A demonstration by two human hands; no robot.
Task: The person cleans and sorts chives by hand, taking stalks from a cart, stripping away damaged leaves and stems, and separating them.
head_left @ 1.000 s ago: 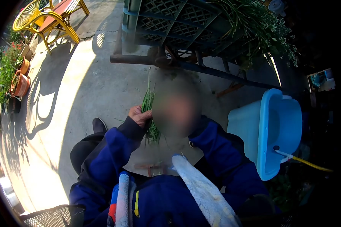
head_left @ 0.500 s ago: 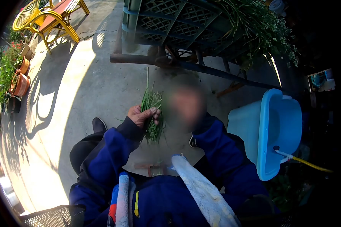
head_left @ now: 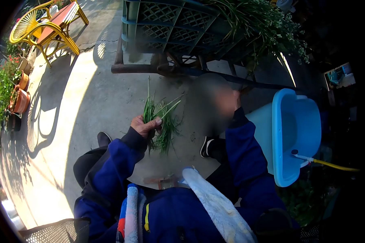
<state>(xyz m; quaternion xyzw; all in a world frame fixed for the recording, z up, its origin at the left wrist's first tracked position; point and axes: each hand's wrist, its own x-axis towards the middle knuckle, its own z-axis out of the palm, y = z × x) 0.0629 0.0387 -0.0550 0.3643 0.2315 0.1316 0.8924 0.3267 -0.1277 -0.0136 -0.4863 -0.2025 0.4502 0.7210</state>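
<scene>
My left hand (head_left: 147, 126) is closed around a bunch of thin green stalks (head_left: 150, 108), thumb pressed over them. A few paler stems stick out toward the upper right of this hand. More loose greens (head_left: 166, 139) show just below and beside it; I cannot tell whether they hang from the bunch or lie on the floor. My right hand (head_left: 230, 101) is raised to the right, apart from the bunch and below the crate stand. A blurred patch covers most of it, so its fingers and anything in them are hidden.
A green plastic crate (head_left: 170, 26) sits on a metal stand (head_left: 138, 69) ahead, with long leafy stalks (head_left: 267, 30) spilling over its right side. At right stands a blue tub (head_left: 278, 141) with a yellow hose (head_left: 332, 165). Yellow chairs (head_left: 32, 30) and potted plants (head_left: 20, 99) are at left.
My right hand has moved right, away from the bunch. The pale stems in my left hand now fan out to the upper right. The view has shifted slightly.
</scene>
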